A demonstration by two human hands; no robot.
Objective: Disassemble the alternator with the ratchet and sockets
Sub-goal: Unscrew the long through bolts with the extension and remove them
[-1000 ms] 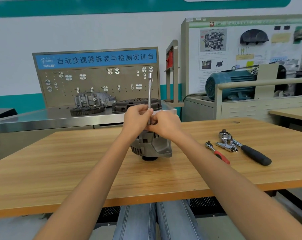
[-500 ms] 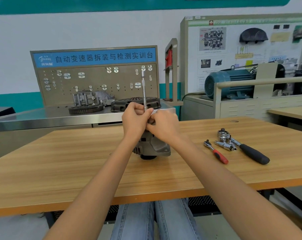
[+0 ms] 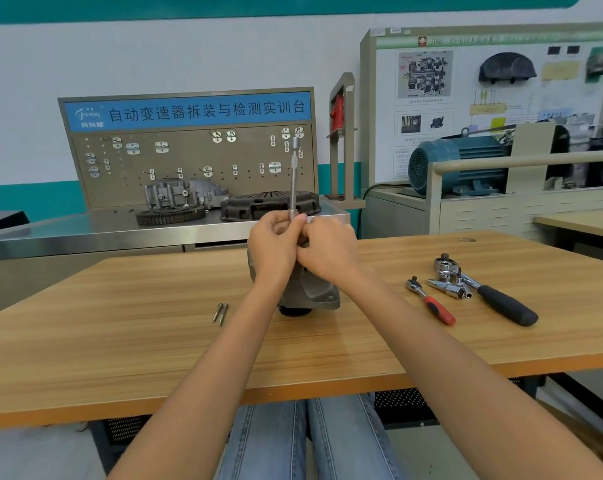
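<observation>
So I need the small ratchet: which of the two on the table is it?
The red-handled ratchet, shorter and nearer the alternator than the black-handled ratchet.

Bolts (image 3: 220, 313) left of alternator (image 3: 310, 292); ratchets (image 3: 431, 301) right.

The wooden table (image 3: 120, 341) carries the alternator (image 3: 310, 292) at its middle. Two bolts (image 3: 220, 313) lie left of it. A red-handled ratchet (image 3: 431, 301), black-handled ratchet (image 3: 494, 296) and sockets (image 3: 449, 288) lie right.
</observation>
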